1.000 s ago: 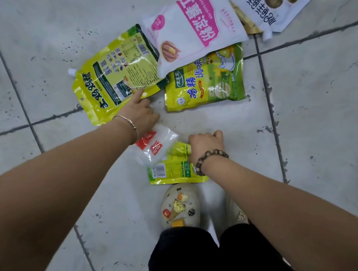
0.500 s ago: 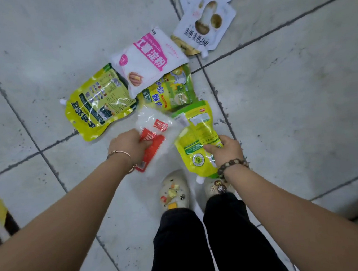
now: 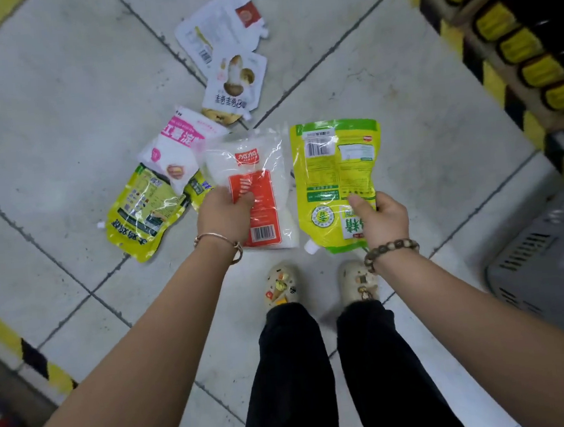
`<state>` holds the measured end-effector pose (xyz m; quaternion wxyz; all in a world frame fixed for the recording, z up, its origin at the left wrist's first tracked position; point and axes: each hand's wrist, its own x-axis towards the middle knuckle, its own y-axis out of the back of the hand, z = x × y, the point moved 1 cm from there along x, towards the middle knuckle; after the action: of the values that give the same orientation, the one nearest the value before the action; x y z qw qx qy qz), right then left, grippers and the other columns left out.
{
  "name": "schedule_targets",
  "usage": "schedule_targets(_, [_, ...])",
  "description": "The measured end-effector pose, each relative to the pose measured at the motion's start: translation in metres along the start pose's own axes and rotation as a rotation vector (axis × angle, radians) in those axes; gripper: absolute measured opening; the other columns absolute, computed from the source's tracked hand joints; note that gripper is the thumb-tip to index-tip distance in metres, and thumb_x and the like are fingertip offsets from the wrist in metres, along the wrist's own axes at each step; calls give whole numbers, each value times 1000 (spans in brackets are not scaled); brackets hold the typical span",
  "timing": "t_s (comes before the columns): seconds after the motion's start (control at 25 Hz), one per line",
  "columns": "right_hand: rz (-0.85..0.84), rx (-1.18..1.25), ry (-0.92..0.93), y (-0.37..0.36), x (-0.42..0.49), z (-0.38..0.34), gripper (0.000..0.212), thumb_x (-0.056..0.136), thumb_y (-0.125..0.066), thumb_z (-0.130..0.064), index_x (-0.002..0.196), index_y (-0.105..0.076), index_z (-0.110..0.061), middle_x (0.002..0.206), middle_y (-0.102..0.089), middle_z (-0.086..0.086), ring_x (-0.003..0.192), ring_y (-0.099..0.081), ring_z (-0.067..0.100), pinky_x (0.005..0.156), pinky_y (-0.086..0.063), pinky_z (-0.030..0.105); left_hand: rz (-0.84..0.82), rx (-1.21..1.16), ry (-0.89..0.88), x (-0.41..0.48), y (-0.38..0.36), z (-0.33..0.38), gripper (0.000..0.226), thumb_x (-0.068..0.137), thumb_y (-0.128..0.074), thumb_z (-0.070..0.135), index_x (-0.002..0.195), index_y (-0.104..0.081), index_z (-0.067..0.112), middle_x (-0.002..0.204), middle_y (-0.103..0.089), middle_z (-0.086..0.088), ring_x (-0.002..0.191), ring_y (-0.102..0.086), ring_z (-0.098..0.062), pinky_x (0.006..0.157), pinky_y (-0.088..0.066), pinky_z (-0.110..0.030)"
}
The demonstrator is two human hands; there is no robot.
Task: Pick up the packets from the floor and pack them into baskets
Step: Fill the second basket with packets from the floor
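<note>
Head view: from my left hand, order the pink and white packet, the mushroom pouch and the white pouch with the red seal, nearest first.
1. The pink and white packet, just beyond the left hand, slightly left.
2. The mushroom pouch, farther out.
3. The white pouch with the red seal, farthest, at the top.

clear glossy plastic packet with red label (image 3: 258, 195): crinkled film
grey tiled floor (image 3: 381, 76): matt, speckled
grey slotted plastic basket (image 3: 550, 256): matt

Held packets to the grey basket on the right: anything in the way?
Nothing visible. The left hand holds the white packet and the right hand the yellow-green pouch, both lifted; only bare floor lies between them and the grey basket at lower right.
</note>
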<state>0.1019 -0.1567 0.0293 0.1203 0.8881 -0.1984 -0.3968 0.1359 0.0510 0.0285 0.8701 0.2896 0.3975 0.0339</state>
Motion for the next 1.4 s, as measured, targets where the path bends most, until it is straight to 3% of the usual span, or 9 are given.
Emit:
schedule_targets(0.2, [124, 93, 12, 77, -12, -14, 24, 91, -59, -20, 67, -58, -23, 64, -56, 1, 56, -55, 11, 42, -47, 20, -19, -62, -49, -58, -36, 55, 18, 88, -63, 22, 92, -69, 5, 82, -65, -6, 74, -60, -20, 71, -44, -26])
schedule_targets(0.4, [337, 292, 33, 183, -10, -4, 28, 90, -60, -12, 64, -54, -18, 41, -55, -12, 37, -49, -6, 39, -39, 12, -129, -29, -130, -123, -107, 97, 15, 87, -65, 25, 88, -67, 10, 76, -64, 1, 65, -61, -9, 60, -46, -19])
schedule_targets(0.56, [589, 303, 5, 283, -10, 40, 31, 85, -66, -27, 64, -57, -6, 58, -52, 2, 52, -48, 5, 55, -40, 22, -189, -55, -178, -188, -180, 126, 14, 87, -65, 24, 85, -62, 11, 79, -67, -2, 69, -64, -13, 66, -53, -27])
schedule_targets(0.72, [737, 302, -27, 387, -39, 72, 26, 90, -62, -21, 70, -55, -6, 58, -50, 6, 44, -42, -6, 49, -35, 21, -298, 25, -240, -261, -261, 147, 15, 85, -65, 25, 81, -63, 10, 85, -70, -9, 81, -67, -26, 79, -54, -44])
schedule_targets(0.84, [877, 275, -40, 459, -61, 100, 21, 91, -60, -20, 86, -62, 0, 71, -53, 19, 71, -45, 10, 59, -33, 27, -397, 121, -355, -314, -319, 164, 17, 87, -63, 28, 85, -63, 11, 88, -70, -7, 82, -65, -25, 80, -52, -40])
schedule_targets(1.04, [1048, 352, -116, 551, -60, 161, 47, 87, -65, -26, 51, -37, -15, 51, -33, 0, 45, -32, 0, 50, -27, 22, -516, 222, -472, -384, -411, 190, 12, 91, -58, 26, 87, -56, 14, 87, -63, 1, 81, -61, -17, 76, -48, -29])
schedule_targets(1.24, [1074, 330, -267, 593, -42, 213, 51, 88, -63, -29, 53, -28, -16, 54, -29, 3, 45, -38, 7, 46, -21, 26, -542, 424, -558, -399, -494, 184, 22, 91, -55, 25, 105, -58, 8, 105, -67, -6, 94, -63, -24, 86, -51, -37])
schedule_targets(1.32, [977, 248, -373, 596, -34, 229, 43, 88, -63, -35, 58, -39, -15, 63, -40, 6, 61, -41, 17, 57, -26, 26, -500, 460, -548, -396, -510, 177, 24, 91, -55, 24, 108, -57, 7, 107, -67, -8, 93, -63, -24, 83, -51, -34])
schedule_targets(1.4, [858, 168, -442, 595, -28, 239, 27, 87, -63, -35, 87, -60, -9, 83, -57, 7, 80, -50, 21, 65, -29, 23, -481, 490, -521, -392, -518, 173, 23, 92, -54, 22, 109, -56, 7, 107, -66, -8, 86, -60, -20, 76, -45, -27])
